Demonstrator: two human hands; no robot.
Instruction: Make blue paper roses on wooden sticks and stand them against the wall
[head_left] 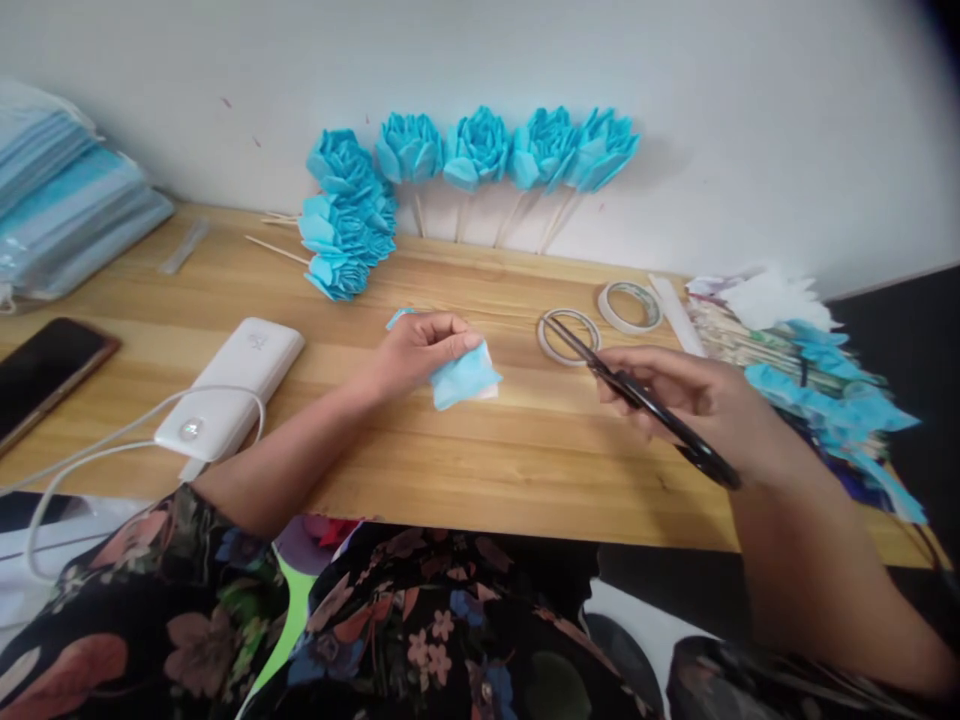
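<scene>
Between the thumb and fingers of my left hand (426, 345) is a small folded piece of blue and white fabric (463, 380), held over the middle of the wooden table. A bit of blue also shows behind that hand. My right hand (675, 395) grips a pair of black-handled scissors (637, 392), blades pointing up and left, apart from the fabric. The blades look closed together. Just beyond their tips lies a thin roll of tape (546, 345), with a wider tape roll (606, 305) behind it.
Blue fabric flowers (480, 150) on sticks lean against the wall, and more flowers (337, 275) lie stacked to their left. A power bank (229, 390) with a cable and a phone (52, 375) lie left. Packs of masks (82, 220) stand back left; blue scraps and sticks (750, 340) are right.
</scene>
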